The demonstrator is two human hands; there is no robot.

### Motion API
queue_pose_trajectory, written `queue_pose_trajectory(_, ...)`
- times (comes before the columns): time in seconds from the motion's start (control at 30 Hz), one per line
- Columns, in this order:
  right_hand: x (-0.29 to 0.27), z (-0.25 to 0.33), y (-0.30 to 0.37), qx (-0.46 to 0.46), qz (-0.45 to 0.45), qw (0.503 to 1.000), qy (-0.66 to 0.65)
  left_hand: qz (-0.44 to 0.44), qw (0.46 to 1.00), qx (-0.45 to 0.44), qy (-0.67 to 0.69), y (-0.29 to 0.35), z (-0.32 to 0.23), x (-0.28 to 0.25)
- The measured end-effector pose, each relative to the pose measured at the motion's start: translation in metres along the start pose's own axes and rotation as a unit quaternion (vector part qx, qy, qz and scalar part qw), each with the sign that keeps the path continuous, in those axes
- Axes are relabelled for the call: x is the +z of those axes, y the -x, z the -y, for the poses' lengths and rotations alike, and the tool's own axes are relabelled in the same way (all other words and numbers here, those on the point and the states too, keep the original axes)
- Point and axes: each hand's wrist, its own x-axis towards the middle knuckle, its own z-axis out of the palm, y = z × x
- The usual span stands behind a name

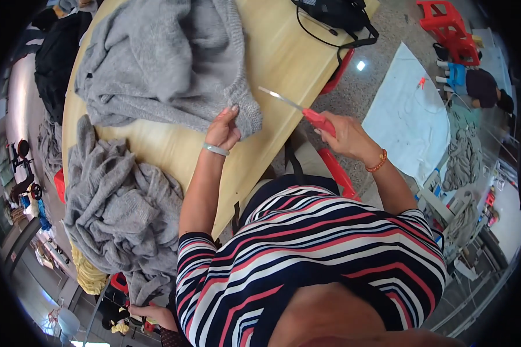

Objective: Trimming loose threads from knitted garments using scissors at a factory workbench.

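A grey knitted sweater (156,58) is spread over the far part of the pale wooden table (283,43). My left hand (223,127) pinches its ribbed edge near the table's right side, thumb on top of the knit. In my right hand (347,136), just off the table's edge, is a red-handled tool that looks like a pair of scissors (289,103). Its slim metal blade points left toward the sweater's edge without touching it. My fingers hide much of the handle.
Crumpled grey knitwear (121,202) covers the table's near left, with another person's hand (150,312) at its lower end. A black bag (336,20) with straps lies at the far right corner. White sheeting (411,115) and red stools (446,29) are on the right.
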Motion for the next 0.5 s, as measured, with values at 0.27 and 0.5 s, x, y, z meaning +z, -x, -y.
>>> queue_pose_trajectory(0.27, 0.051, 0.034, 0.042, 0.024, 0.055, 0.994, 0.095, -0.046, 0.996, -0.012, 0.076, -0.018, 0.034, -0.031)
queue_pose_trajectory(0.5, 0.085, 0.05, 0.06, 0.016, 0.101, 0.988, 0.119, 0.023, 0.995, 0.041, 0.085, -0.018, 0.044, -0.05)
